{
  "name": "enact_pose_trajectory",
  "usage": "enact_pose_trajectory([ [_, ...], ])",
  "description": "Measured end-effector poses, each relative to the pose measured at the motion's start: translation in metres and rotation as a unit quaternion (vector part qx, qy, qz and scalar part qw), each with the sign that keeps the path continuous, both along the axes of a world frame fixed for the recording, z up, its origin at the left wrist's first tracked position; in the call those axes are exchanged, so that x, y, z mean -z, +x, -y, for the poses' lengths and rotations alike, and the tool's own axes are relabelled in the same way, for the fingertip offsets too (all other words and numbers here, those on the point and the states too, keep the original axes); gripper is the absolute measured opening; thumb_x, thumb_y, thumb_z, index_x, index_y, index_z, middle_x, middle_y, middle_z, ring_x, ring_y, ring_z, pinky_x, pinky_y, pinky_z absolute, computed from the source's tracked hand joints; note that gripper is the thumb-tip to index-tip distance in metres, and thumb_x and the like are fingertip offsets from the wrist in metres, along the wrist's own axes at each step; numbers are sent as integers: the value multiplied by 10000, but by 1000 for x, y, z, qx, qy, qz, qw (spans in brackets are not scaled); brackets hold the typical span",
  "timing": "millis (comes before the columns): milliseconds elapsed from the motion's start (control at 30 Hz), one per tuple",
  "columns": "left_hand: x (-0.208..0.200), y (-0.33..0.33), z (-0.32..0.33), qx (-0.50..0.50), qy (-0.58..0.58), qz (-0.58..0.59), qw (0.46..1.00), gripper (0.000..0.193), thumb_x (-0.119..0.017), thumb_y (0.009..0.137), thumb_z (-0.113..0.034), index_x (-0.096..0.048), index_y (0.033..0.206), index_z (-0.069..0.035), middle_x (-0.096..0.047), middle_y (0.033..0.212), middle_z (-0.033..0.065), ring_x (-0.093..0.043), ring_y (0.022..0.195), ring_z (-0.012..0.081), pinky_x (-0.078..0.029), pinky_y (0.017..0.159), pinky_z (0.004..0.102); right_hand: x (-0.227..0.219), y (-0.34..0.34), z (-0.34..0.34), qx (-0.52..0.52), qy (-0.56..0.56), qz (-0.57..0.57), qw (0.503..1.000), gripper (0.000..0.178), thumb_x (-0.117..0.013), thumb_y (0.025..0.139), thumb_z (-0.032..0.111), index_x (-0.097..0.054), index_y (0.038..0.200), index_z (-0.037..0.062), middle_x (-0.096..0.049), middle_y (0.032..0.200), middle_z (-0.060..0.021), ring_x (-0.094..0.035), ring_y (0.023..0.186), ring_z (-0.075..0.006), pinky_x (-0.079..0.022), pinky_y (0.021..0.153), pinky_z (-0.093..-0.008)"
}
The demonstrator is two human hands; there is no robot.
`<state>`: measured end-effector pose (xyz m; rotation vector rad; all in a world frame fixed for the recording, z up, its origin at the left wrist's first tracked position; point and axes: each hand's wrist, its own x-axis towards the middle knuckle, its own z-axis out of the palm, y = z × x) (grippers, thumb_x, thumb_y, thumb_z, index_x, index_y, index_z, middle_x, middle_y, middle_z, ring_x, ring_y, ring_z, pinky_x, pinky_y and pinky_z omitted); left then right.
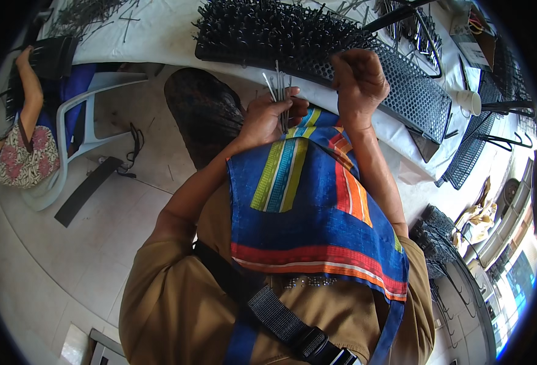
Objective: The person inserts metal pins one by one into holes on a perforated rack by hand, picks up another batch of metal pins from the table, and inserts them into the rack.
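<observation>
Currently, left hand [267, 117]: at 12 o'clock of the view, fingers clamped on a bundle of thin metal rods [279, 91].
Thin metal rods: upper ends projecting above the left hand, roughly toward 12 o'clock.
Right hand [361, 82]: between 1 and 2 o'clock, raised in front of the panel, fingers curled inward; cannot tell whether they grip anything.
Black perforated panel [416, 91]: on the white-covered surface [150, 47], extending from 12 to 2 o'clock; black hooks [268, 33] massed over its 9 o'clock end.
White cup [468, 103]: 2 o'clock.
Co-worker's arm [32, 88]: 10 o'clock, beside a white plastic chair [77, 115].
</observation>
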<state>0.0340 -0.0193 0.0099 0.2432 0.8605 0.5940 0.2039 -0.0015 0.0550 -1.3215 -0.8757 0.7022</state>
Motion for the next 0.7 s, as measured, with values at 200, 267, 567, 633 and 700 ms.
enact_pose_trajectory([
  [200,1,2,1,-21,-2,1,1000,220,-476,933,-65,-569,1124,-8,-658,1021,146,-647,900,211,-513,781,324,13,-2,-7,-21,11,263,964,98,-683,758,-8,-638,813,59,-606,686,-65,-596,571,-121,-470,528,-249],
  [267,-1,4,1,-22,-3,-7,1000,207,-479,929,-63,-573,1107,-9,-663,1001,142,-649,889,210,-511,784,327,14,-5,-7,-30,9,305,952,96,-692,746,10,-646,806,69,-618,714,-85,-623,574,-175,-479,527,-268],
  [567,6,8,-1,-24,-26,57,998,150,-467,935,-40,-571,1039,-8,-658,924,126,-643,808,195,-512,706,298,3,-6,-17,-75,-27,522,849,94,-693,772,104,-693,865,105,-630,751,-55,-633,626,-240,-487,528,-315],
  [633,6,8,0,-34,-17,47,998,162,-466,942,-53,-572,1056,-6,-656,933,128,-634,801,195,-508,707,310,11,-5,-10,-98,-32,547,831,125,-687,777,129,-691,901,116,-622,765,-38,-627,622,-248,-484,521,-324],
  [700,7,9,-1,-37,-19,66,997,174,-461,945,-59,-571,1069,-4,-655,935,132,-629,799,195,-506,707,313,13,-3,-3,-88,-3,543,835,187,-707,765,128,-683,948,96,-634,799,-47,-635,608,-230,-483,517,-305],
])
